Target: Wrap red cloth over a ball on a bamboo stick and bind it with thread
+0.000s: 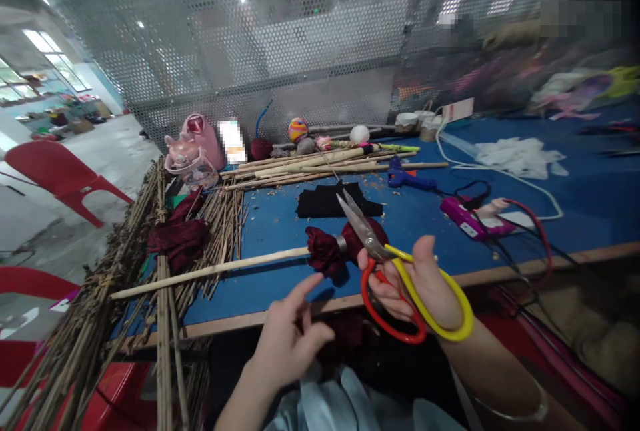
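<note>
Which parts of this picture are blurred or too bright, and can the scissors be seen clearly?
In the head view, the scissors look fairly sharp; the perforated metal panel carries bright spots and blurs toward the right; the windows at left are washed out; the upper right corner is dark.

1. This is looking like a craft workshop: a blue worktable (420,218) is carrying a blue glue gun (413,180) and a purple power strip (457,219) toward the right.
2. Bundled sticks (120,244) are crowding the left end, and scissors (370,242) are being held at the near edge.
3. A perforated metal screen (300,38) is standing along the far side.
4. Out left, a red chair (55,168) is sitting on grey floor (113,151), windows (60,58) glowing far behind.
</note>
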Available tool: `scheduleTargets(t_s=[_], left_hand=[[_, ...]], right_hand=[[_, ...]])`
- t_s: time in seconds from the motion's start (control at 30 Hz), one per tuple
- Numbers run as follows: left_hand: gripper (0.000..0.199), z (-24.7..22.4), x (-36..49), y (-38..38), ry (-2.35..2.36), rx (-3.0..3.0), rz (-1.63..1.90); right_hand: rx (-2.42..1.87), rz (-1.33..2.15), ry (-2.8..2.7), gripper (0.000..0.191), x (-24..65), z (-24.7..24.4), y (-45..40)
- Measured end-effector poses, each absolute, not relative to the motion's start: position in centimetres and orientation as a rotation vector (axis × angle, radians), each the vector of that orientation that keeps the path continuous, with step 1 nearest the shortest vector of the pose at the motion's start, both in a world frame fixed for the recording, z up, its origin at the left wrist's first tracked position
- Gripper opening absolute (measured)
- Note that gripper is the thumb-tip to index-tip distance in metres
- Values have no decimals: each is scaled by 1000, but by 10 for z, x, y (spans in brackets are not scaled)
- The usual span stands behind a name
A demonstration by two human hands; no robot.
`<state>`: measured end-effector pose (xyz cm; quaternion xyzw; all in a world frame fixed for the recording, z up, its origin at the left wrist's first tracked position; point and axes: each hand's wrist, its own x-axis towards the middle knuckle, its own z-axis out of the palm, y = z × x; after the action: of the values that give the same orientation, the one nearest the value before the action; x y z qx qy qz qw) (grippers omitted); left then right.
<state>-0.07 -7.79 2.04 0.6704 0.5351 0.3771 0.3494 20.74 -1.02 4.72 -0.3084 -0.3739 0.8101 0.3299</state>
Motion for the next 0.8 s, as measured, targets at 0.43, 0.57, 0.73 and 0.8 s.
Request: scheduleTargets(t_s=[0.43,0.57,0.73,0.8], left_hand=[[22,33,-4,-20,1967,2311,887],[18,20,-7,-19,1954,2297,1064],[18,14,-9,-18,2011,2198,1141],[16,21,-9,-20,1990,2112,1121]], right_hand=[[-711,2081,-976,80,231,44,-31],[-735,2057,-985,77,228,39,-36],[-690,2086,-1032,74,221,26,-35],[-718,2065,-1046,70,219,21,-35]])
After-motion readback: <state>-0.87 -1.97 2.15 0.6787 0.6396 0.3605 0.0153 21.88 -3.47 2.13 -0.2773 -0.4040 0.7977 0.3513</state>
